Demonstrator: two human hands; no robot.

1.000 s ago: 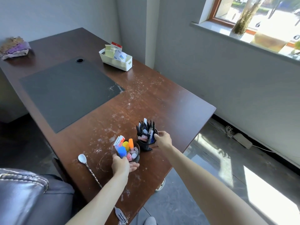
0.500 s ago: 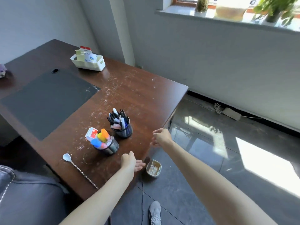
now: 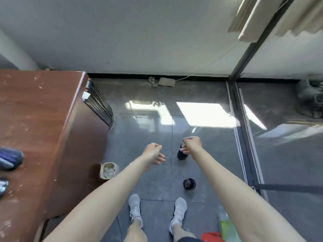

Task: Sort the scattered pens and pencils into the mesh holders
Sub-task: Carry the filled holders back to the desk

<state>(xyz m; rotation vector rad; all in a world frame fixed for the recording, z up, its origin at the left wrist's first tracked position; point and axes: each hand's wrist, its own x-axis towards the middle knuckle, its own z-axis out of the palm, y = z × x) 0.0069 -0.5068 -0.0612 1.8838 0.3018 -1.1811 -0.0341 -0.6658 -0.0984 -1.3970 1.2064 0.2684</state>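
I am looking down at the floor to the right of the brown desk (image 3: 35,119). Only blurred dark edges of the mesh holders (image 3: 10,158) with pens show at the far left on the desk. My left hand (image 3: 154,153) hangs over the grey floor, fingers loosely curled, holding nothing. My right hand (image 3: 191,144) is a little further right and forward, fingers also loosely curled and empty. Both hands are well away from the holders.
On the floor lie two dark round objects (image 3: 182,154) (image 3: 189,183), a small beige container (image 3: 108,170) by the desk side, and a power strip (image 3: 167,82) at the wall. My two grey shoes (image 3: 134,208) stand below. A glass partition frame (image 3: 244,137) runs on the right.
Both hands left the holders and drew off the desk to the right. The view swung right and down from the desk to the floor.
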